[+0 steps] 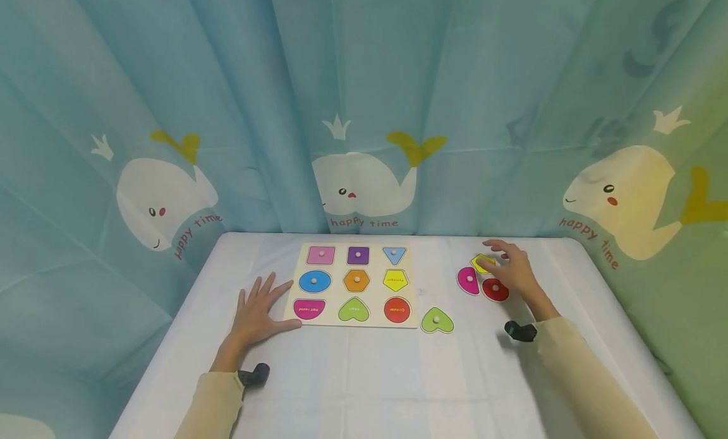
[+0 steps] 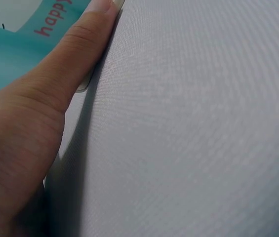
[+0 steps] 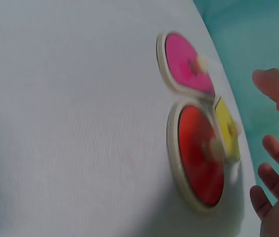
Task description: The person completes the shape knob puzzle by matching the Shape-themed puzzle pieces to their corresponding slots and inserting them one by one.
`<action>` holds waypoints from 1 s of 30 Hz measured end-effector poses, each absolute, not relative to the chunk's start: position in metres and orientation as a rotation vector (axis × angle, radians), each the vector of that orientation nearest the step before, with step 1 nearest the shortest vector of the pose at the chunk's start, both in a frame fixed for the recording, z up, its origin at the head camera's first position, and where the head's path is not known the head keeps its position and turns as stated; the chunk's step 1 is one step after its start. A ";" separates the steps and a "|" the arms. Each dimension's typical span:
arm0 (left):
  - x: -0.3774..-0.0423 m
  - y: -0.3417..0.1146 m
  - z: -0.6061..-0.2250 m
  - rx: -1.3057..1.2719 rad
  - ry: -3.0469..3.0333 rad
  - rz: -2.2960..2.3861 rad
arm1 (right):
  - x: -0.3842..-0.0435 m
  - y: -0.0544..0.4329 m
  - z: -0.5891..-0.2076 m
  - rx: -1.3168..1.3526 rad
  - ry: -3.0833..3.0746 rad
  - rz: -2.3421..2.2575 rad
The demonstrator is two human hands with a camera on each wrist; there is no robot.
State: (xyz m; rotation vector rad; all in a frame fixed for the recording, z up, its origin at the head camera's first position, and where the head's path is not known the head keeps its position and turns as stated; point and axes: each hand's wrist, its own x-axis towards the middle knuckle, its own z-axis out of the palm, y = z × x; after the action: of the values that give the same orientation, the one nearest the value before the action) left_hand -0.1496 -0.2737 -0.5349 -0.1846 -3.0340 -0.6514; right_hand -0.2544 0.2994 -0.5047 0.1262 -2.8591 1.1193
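Note:
Spread flat beside a cream puzzle board [image 1: 376,268], my left hand [image 1: 256,316] has its thumb [image 2: 77,47] and index finger at the board's left edge. My right hand [image 1: 514,271] hovers with parted fingers over a yellow pentagon piece [image 1: 480,268], holding nothing. A magenta half-round piece [image 1: 469,281] and a red circle piece [image 3: 198,153] lie against the pentagon, each with a round knob. Between the board and this group lies a green heart piece [image 1: 436,321]. Knobbed pieces sit in the board's upper rows, including a blue oval [image 1: 307,282] and an orange hexagon [image 1: 356,287].
Lettered shapes without knobs show on the board, among them a yellow pentagon [image 1: 395,275] and a red circle [image 1: 397,310]. A white cloth [image 1: 364,382] covers the table. Behind it hangs a blue curtain [image 1: 483,192] with printed whales.

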 end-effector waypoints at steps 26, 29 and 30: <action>-0.150 -0.273 -0.534 -0.181 -3.044 -0.644 | -0.261 0.314 -0.524 -0.068 -2.971 1.215; -0.150 -0.273 -0.533 -0.184 -3.042 -0.645 | -0.261 0.314 -0.524 -0.082 -2.974 1.212; -0.150 -0.273 -0.533 -0.185 -3.042 -0.645 | -0.262 0.314 -0.524 -0.083 -2.974 1.209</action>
State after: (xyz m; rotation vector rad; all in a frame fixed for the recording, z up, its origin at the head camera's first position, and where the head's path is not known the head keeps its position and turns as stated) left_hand -0.1496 -0.2728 -0.5332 -0.1854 -3.0416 -0.6445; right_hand -0.2617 0.3137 -0.5242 -0.0826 -2.9742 1.2085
